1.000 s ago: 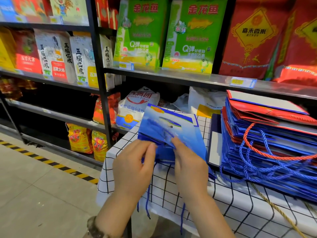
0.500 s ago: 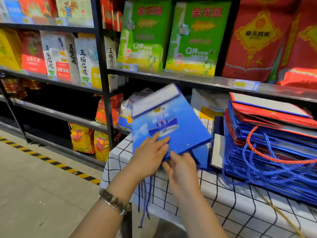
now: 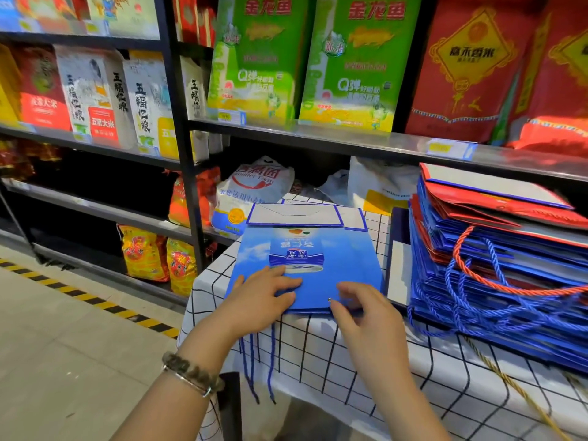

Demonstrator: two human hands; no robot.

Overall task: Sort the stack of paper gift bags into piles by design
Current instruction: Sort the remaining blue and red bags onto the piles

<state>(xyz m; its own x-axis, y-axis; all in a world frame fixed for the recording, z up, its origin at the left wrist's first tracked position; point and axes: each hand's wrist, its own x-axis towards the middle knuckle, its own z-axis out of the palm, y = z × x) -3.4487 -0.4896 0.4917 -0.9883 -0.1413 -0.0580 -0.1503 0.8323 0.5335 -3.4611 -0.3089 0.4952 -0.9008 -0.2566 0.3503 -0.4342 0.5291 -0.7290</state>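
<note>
Two hands are on one flat bag. A beaded bracelet (image 3: 191,374) circles the left wrist.

Left hand (image 3: 261,297): palm down, fingers straight and slightly spread, pressing on the near left part of the flat blue paper gift bag with a white-and-blue can print (image 3: 318,259).

Right hand (image 3: 366,318): fingers bent over the bag's near right corner, thumb at the near edge. Cannot tell whether they pinch the paper or only rest on it.

The bag lies flat on the white tablecloth with a black grid (image 3: 350,364), at the table's left end, its near edge close to the table's near edge. Its white-lined bottom flap points far. Thin blue cord handles (image 3: 251,364) hang over the near edge of the cloth.

Right of it, apart, sits the tall stack of blue and red paper gift bags (image 3: 496,249), with tangled blue cords and one orange-red cord handle (image 3: 471,268) spilling toward the near side.

Far: black metal shelving (image 3: 318,132) holding green rice sacks (image 3: 254,62) and red rice sacks (image 3: 471,68).

Far left: yellow-black floor tape (image 3: 79,294).
</note>
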